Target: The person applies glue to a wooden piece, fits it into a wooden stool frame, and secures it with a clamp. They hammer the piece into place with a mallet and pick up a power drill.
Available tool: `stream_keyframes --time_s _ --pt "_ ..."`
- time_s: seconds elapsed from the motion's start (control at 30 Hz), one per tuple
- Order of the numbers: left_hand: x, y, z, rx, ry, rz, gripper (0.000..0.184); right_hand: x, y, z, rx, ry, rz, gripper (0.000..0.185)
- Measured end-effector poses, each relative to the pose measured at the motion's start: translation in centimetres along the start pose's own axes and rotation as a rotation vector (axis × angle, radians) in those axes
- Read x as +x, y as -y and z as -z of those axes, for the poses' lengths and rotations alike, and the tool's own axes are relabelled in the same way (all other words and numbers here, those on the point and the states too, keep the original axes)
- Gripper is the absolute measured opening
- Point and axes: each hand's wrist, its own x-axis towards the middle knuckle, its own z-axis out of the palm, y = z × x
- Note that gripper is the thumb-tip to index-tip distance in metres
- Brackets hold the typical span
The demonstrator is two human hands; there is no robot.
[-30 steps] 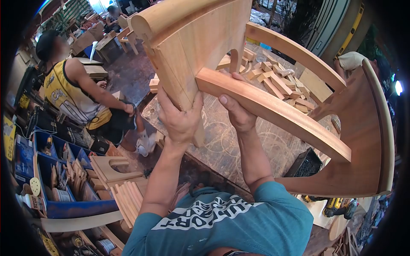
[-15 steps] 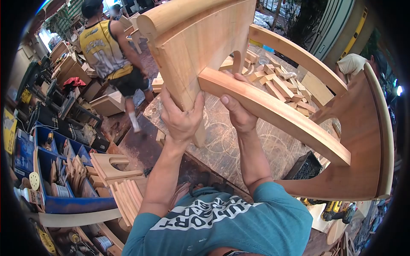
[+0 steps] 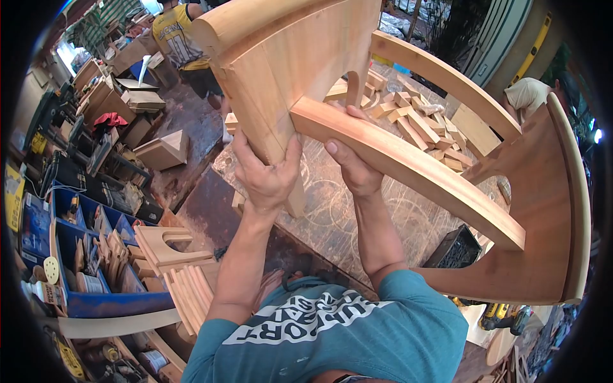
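A wooden furniture frame stands over the workbench (image 3: pixel 325 210), made of two end panels with arched cut-outs joined by curved rails. My left hand (image 3: pixel 265 175) is wrapped round the lower edge of the near end panel (image 3: pixel 281 76), just below the rail joint. My right hand (image 3: pixel 355 167) grips the near curved rail (image 3: pixel 408 163) close to that joint, thumb on the near side and fingers partly hidden behind it. The far curved rail (image 3: pixel 447 80) and the right end panel (image 3: pixel 543 210) are untouched by my hands.
Several wood offcuts (image 3: pixel 418 127) lie piled on the bench. A black box of small dark fasteners (image 3: pixel 453 247) sits near its edge. Yellow drills (image 3: pixel 501 315) are at the lower right. A blue divided bin (image 3: pixel 115 305) stands left. One person (image 3: pixel 179 38) is behind; another (image 3: pixel 527 94) bends at right.
The near end panel and its rail have shifted slightly left, with both hands still on them. The person in the yellow jersey has moved farther back and to the right.
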Motion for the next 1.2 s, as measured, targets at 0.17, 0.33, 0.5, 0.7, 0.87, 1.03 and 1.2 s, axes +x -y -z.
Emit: stream_keyframes --time_s 0.17,0.33,0.5,0.7,0.87,1.03,1.2 --pt "-0.1 0.2 -0.3 -0.030 -0.007 0.016 0.075 0.2 -0.1 0.0 0.003 0.009 0.025 0.055" --pt "-0.2 -0.4 -0.2 -0.057 0.016 0.118 0.075 0.1 -0.6 0.5 -0.007 0.019 0.008 0.056" --pt "-0.4 0.2 -0.7 0.062 -0.055 0.016 0.074 -0.3 0.3 0.7 -0.072 -0.021 -0.151 0.062" --pt "-2.3 0.5 -1.5 0.056 -0.014 0.308 0.079 -1.9 1.5 1.4 -0.010 -0.033 -0.244 0.071" --pt "-2.3 0.5 -1.7 -0.055 -0.076 0.150 0.083 -5.9 5.1 2.2 -0.154 -0.091 -0.340 0.076" --pt "-6.3 2.6 2.5 -0.267 -0.054 0.197 0.069 -12.8 12.2 3.8 -0.442 -0.169 -0.404 0.076" --pt "-13.7 -8.4 -1.9 -1.030 0.784 0.311 0.074 -19.4 21.8 3.2 -0.828 -0.467 -0.126 0.047"
